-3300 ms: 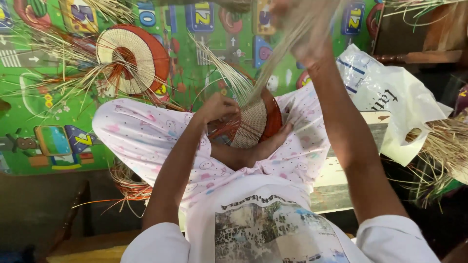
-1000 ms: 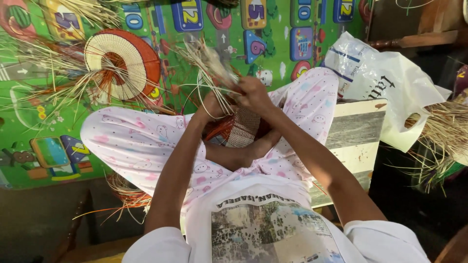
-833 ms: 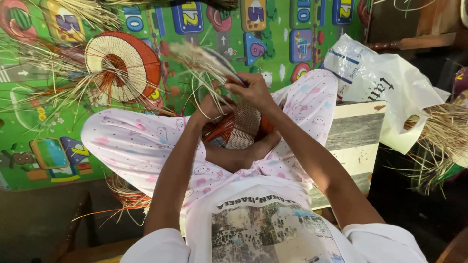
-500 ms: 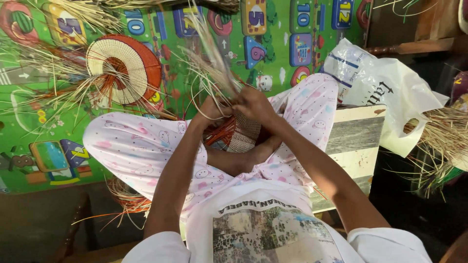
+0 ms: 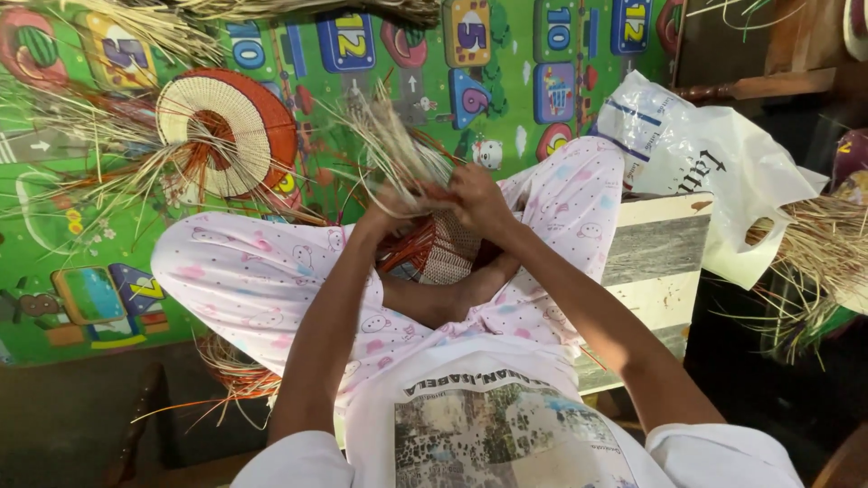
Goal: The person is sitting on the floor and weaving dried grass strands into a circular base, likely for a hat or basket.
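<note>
While both hands meet over the lap, the left hand (image 5: 384, 212) and right hand (image 5: 475, 199) are each closed on the pale loose straw strands (image 5: 393, 149) rising from the small round woven piece of red and natural straw (image 5: 434, 253), which rests on the crossed legs. By my judgement its flat centre is woven and the long free ends remain to be worked. Beneath lies a green patterned play mat (image 5: 542, 54), with a larger woven red-and-cream disc (image 5: 226, 131) to the left, a white plastic bag (image 5: 714, 172) and a straw bundle (image 5: 823, 258) to the right.

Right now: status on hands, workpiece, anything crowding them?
Left hand and right hand both gripping straw strands. Half-woven piece sits in lap beneath. Loose strands fan around hands; finished woven disc lies apart on mat.
</note>
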